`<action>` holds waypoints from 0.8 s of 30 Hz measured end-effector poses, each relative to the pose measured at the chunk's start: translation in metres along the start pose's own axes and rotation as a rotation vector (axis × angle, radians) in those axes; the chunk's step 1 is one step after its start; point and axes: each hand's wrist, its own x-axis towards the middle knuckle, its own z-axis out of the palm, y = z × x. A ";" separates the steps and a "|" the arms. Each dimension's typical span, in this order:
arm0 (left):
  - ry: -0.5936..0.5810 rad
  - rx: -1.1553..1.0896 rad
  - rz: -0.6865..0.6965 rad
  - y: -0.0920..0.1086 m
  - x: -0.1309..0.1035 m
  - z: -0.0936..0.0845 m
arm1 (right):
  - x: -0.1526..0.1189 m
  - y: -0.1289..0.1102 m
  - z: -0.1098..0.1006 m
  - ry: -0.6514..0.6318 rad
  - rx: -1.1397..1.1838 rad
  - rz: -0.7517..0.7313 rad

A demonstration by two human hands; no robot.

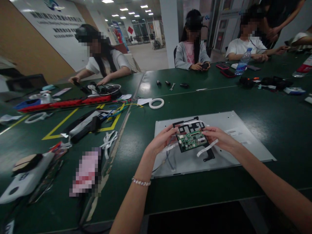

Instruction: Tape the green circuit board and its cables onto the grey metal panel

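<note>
Between my two hands is a green circuit board (pixel 192 139) on a black bracket (pixel 209 152) with cut-out arms. My left hand (pixel 163 139) closes on its left edge and my right hand (pixel 217 135) on its right edge. White strips of tape (pixel 207 148) hang from the bracket near both hands, and another crosses its top. Below lies a flat silver-grey panel (pixel 248 143), with the board held just over it. A thin cable (pixel 168 161) runs by the panel's left side. Whether the bracket touches the panel anywhere, I cannot tell.
A tape roll (pixel 156 103) lies behind the panel, with a small wrench (pixel 172 86) farther back. Left are white strips (pixel 109 143), a black device (pixel 83 125) and a red strip tray (pixel 78 103). A water bottle (pixel 243 61) stands back right. Several people sit around the green table (pixel 207 191).
</note>
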 end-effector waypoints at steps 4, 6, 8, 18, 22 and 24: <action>-0.140 0.012 -0.060 0.003 -0.004 0.000 | -0.002 -0.001 -0.014 0.092 0.056 -0.035; -0.188 0.020 -0.072 0.004 -0.005 0.001 | -0.004 -0.003 -0.018 0.121 0.076 -0.039; -0.210 0.067 -0.050 0.005 -0.005 0.003 | -0.005 -0.005 -0.019 0.129 0.072 -0.037; -0.287 0.269 -0.084 0.002 -0.003 -0.001 | -0.013 -0.013 -0.017 0.118 0.054 -0.042; -0.313 0.266 -0.132 0.002 -0.002 -0.001 | -0.013 -0.014 -0.019 0.127 0.092 -0.038; -0.326 0.284 -0.144 0.002 -0.002 -0.001 | -0.014 -0.014 -0.021 0.146 0.113 -0.038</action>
